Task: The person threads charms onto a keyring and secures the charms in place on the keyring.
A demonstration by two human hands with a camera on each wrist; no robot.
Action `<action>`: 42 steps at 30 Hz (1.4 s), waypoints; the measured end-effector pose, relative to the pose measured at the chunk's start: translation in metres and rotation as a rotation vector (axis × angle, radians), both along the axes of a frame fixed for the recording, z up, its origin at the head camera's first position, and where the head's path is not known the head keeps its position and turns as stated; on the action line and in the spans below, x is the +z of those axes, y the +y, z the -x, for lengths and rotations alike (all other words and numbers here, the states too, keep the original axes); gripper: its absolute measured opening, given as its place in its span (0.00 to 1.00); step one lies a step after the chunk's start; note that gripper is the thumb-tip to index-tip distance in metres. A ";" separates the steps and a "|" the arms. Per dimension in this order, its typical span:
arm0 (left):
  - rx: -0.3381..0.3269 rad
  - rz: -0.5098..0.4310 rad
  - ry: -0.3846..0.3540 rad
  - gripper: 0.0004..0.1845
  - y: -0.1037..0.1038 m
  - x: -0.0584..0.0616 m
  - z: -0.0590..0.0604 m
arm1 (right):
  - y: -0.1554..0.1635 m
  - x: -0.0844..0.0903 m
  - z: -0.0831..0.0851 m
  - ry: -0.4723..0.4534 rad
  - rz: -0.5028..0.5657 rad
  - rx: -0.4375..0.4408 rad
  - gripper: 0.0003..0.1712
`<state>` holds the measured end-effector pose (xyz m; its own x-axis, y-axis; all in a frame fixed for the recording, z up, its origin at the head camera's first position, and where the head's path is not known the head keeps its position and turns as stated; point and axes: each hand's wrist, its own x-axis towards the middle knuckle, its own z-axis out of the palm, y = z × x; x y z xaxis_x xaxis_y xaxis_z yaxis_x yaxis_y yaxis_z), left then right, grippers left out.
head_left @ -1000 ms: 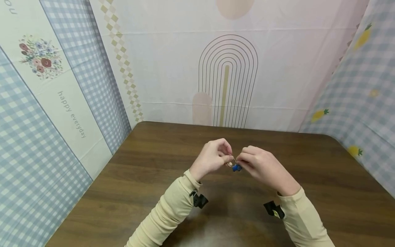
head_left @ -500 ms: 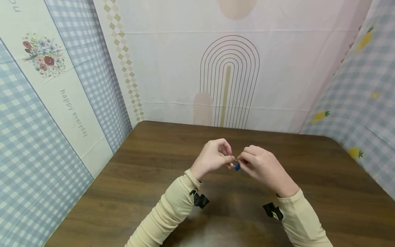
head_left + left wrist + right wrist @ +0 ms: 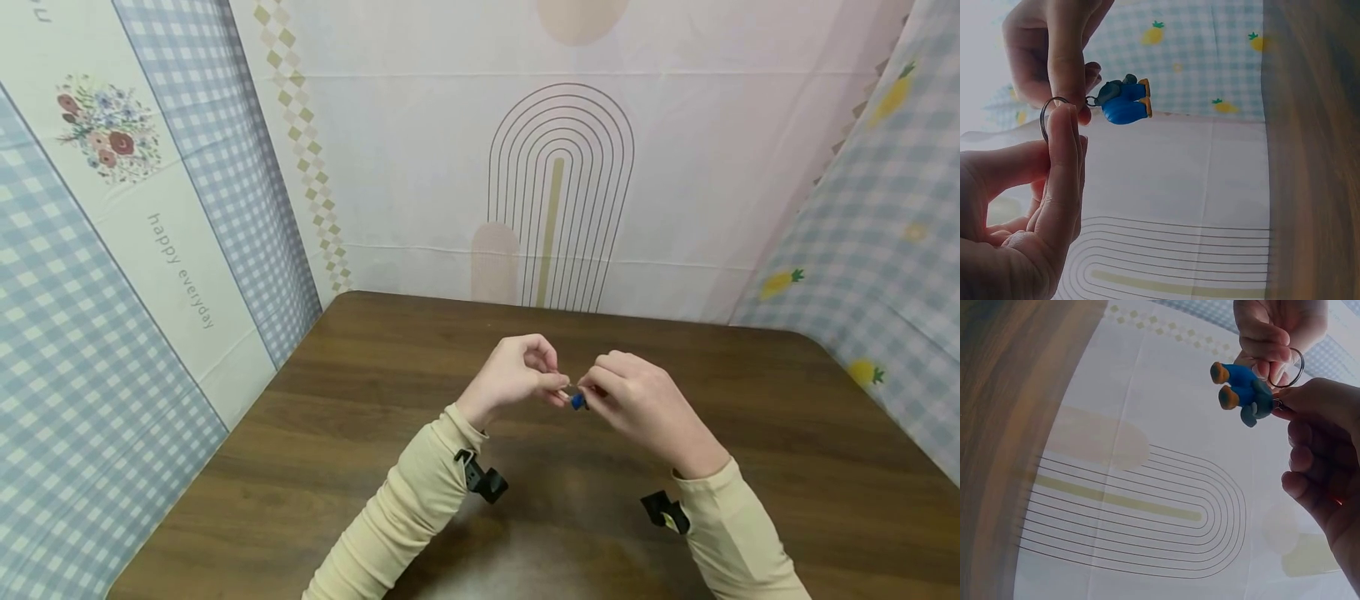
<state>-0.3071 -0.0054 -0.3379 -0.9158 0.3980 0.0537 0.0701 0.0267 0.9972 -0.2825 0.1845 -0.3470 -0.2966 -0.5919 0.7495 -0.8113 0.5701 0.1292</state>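
Note:
A small keychain figurine (image 3: 1125, 107) with blue legs, orange feet and a grey-green upper part hangs from a short metal link joined to a metal key ring (image 3: 1302, 365). My left hand (image 3: 513, 379) pinches the ring between thumb and fingertips. On the other side, my right hand (image 3: 641, 404) grips the keychain at the link just above the figurine, its fingertips close to the left ones. Both hands hold it up over the wooden table (image 3: 360, 375). In the head view the ring is mostly hidden by the fingers, and only a bit of blue shows.
Behind the table hangs a pale cloth (image 3: 405, 167) printed with arches. Blue checked cloths hang at the left (image 3: 75, 333) and right (image 3: 885, 275). A black strap mount (image 3: 480, 477) sits on the left sleeve, another (image 3: 665, 511) on the right.
The ring showed as a round loop between the hands a second ago and now barely shows in the head view. The blue figurine has turned slightly. Both hands stay nearly in place.

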 end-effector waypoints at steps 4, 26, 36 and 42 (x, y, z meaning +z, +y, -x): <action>-0.035 -0.008 -0.017 0.10 -0.001 -0.001 -0.002 | -0.001 -0.001 -0.002 0.015 -0.006 0.016 0.15; -0.032 0.034 0.148 0.09 -0.008 -0.007 -0.015 | -0.004 -0.003 -0.016 -0.036 -0.001 0.072 0.16; 0.018 0.120 0.354 0.09 -0.013 -0.008 -0.018 | -0.008 0.000 -0.023 -0.055 0.037 0.032 0.06; 0.032 0.169 0.388 0.09 -0.015 -0.006 -0.022 | -0.011 0.002 -0.029 -0.050 0.025 0.023 0.08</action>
